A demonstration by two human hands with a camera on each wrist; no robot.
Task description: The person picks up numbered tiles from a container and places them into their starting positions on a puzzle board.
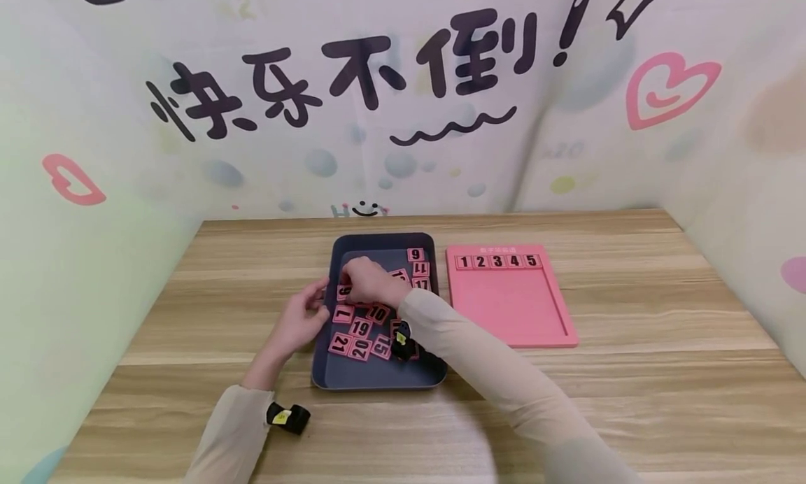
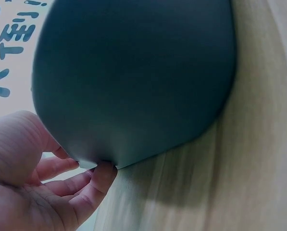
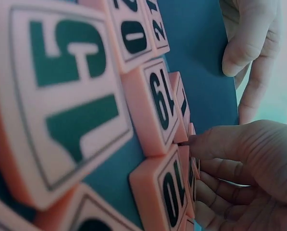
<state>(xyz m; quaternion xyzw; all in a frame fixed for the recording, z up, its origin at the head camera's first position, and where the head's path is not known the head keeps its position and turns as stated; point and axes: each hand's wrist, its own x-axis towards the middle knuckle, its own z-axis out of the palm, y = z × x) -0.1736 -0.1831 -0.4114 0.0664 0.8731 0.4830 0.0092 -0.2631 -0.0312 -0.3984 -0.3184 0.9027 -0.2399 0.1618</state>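
Right sleeve (image 1: 497, 372) crosses tray (image 1: 378, 381) (pink board (image 1: 504, 305) alongside).

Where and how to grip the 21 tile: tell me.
Pinch the 21 tile by its near and far edges, coming straight down from above. It lies numeral up in the tray, squeezed between the tray's left wall and the 20 tile, so a side-to-side pinch looks harder. Its near edge faces bare tray floor.

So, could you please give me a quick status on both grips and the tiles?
Left grip on tray edge. Right grip among loose tiles; hold unclear. Board: 1 to 5 in top row. Right wrist camera hiding some tiles.
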